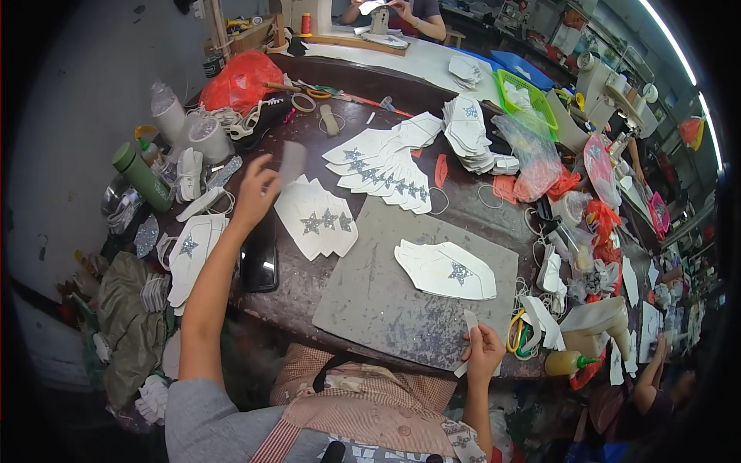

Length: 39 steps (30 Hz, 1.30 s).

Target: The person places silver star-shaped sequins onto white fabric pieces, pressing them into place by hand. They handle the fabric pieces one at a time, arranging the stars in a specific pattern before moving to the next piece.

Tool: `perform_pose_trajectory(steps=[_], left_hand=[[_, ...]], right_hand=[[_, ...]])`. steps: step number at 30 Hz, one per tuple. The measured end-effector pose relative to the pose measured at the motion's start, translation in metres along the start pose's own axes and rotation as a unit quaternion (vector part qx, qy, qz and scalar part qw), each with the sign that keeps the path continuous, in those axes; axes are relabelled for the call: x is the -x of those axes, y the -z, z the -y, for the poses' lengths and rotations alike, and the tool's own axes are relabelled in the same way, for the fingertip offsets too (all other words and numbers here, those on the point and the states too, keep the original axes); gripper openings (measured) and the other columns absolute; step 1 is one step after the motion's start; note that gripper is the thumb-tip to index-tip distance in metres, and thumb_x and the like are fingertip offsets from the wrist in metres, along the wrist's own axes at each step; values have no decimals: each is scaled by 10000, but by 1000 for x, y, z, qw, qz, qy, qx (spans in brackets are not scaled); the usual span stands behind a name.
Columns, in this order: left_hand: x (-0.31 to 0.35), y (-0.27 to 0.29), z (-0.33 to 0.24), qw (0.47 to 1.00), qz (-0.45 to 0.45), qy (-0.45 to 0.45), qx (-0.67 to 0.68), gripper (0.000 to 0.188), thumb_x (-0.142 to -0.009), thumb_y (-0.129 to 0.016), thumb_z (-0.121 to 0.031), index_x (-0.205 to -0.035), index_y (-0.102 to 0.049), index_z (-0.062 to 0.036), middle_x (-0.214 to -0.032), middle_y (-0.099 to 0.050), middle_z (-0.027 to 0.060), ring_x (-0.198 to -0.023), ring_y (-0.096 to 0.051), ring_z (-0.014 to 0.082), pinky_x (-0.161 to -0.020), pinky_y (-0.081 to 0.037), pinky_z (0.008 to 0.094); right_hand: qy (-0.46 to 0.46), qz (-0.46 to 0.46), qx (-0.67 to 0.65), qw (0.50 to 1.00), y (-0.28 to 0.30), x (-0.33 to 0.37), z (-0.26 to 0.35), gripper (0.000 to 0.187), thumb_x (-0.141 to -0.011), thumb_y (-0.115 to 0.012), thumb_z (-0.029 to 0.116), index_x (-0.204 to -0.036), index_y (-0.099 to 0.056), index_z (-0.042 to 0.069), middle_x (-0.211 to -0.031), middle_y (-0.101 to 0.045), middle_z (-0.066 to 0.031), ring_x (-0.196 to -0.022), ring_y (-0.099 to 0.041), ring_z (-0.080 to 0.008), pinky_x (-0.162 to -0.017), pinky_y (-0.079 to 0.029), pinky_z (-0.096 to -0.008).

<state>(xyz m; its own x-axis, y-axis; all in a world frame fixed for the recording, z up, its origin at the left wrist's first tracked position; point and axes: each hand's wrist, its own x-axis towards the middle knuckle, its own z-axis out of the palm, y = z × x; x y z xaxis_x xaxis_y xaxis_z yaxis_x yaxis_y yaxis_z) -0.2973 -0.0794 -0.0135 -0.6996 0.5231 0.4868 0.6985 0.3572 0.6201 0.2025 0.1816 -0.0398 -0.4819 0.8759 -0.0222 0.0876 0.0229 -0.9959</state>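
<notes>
My left hand (pixel 258 191) reaches out at the left of the table, its fingers loosely curled and apart. Just beyond the fingertips is a pale flat piece (pixel 292 160), smeared by motion and apparently free of the hand. Beside it lies a fanned group of white shoe-upper pieces with glittery stars (pixel 312 204). Pinched in my right hand (pixel 485 351) at the near edge of the grey board (pixel 386 309) is a narrow whitish strip (pixel 471 321). A white star-marked shoe-upper piece (pixel 440 266) lies flat on the board, a little beyond that hand.
More star-marked uppers (pixel 386 166) are fanned across the middle, with a stack (pixel 467 135) behind. A phone (pixel 259 262) and green bottle (pixel 143 177) are at left. Scissors (pixel 515 336) and a yellowish squeeze bottle (pixel 567 363) sit at right. A person's hand (pixel 401 9) works at the back.
</notes>
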Motion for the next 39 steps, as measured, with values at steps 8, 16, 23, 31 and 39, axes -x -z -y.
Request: perform_pose_trajectory(steps=[8,16,23,31,39], left_hand=[[135,-35,-207,924,18,-380,-50,205,-734,-758,-76,-925,-721,-15,-1216,-624,239,-1038,-675,356,-848,-586,418],[200,-62,-232,963,187,-178,79,659,-773,-805,-433,-1310,-627,-96,-1461,-427,289,-1382,-388,456,-1128,-325,560],[174,-56,-192,956,252,-80,-125,911,-783,-709,-543,-1445,-424,14,-1483,-462,196,-1424,-319,452,-1171,-215,582],[158,-32,-211,968,242,-7,-71,826,-788,-715,-514,-1378,-489,18,-1276,-609,190,-1257,-520,396,-1145,-287,557],[207,-71,-231,955,222,-193,41,563,-779,-774,-332,-1165,-642,55,-1255,-595,201,-1157,-561,341,-993,-484,432]], right_hand=[[-43,-7,-11,999,9,-3,8,206,-973,-624,82,-1103,-627,-78,-822,-695,-140,-517,-592,-134,-495,-461,-247],[-41,107,-28,993,27,-13,47,184,-945,-640,43,-1085,-669,-72,-1002,-707,-95,-850,-657,-137,-756,-522,-243],[-57,257,115,958,-36,-18,85,179,-908,-683,56,-1047,-707,-54,-902,-700,-99,-702,-605,-84,-591,-488,-242],[-135,322,163,923,-80,-36,68,199,-888,-729,141,-931,-718,-53,-686,-669,-48,-489,-531,-66,-455,-416,-229],[-168,348,159,908,-85,-36,54,207,-896,-741,146,-924,-724,-58,-699,-680,-46,-485,-542,-54,-450,-424,-202]])
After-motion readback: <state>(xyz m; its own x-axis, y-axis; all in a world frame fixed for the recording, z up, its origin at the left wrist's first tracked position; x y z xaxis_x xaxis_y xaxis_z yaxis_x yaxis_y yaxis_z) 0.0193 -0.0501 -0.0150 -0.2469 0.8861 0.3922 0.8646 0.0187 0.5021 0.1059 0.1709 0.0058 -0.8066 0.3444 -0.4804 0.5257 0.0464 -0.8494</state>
